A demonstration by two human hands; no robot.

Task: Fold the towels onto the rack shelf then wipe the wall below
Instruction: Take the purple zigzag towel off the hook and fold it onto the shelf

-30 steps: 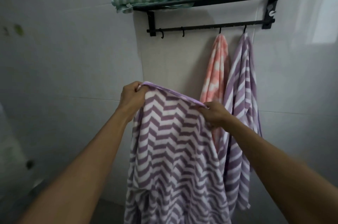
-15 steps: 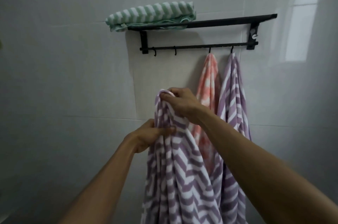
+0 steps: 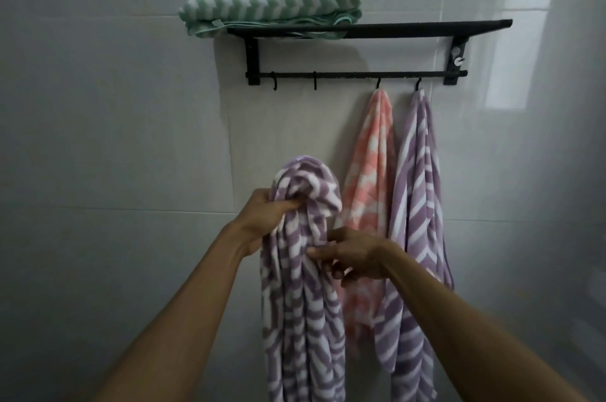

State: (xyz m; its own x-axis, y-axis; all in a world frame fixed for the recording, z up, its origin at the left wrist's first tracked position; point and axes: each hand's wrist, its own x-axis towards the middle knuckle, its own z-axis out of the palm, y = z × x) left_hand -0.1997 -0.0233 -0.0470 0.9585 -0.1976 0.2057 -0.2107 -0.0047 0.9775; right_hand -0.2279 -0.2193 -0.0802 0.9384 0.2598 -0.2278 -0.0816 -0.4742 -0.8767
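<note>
One green towel (image 3: 269,6) is folded on the shelf (image 3: 426,28). A purple towel (image 3: 301,270) is gripped bunched by the left hand (image 3: 265,218); the right hand (image 3: 354,257) pinches it lower. Two towels remain hooked; the wall (image 3: 114,172) is unwiped.

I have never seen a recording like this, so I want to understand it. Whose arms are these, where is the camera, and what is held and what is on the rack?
There is no machine here. The two bare arms belong to a person, and the one camera sits on that person's head, looking forward and down, so you see the arms from the person's own viewpoint.

The left hand grips the bunched top of a purple and white zigzag towel, which hangs down loosely. The right hand pinches the same towel lower down.

On the tiled wall is a black rack. Its top shelf carries a folded green and white towel. Below, from the hooks on the rail, hang a pink towel and a second purple striped towel. Two hooks on the left carry nothing.
</note>
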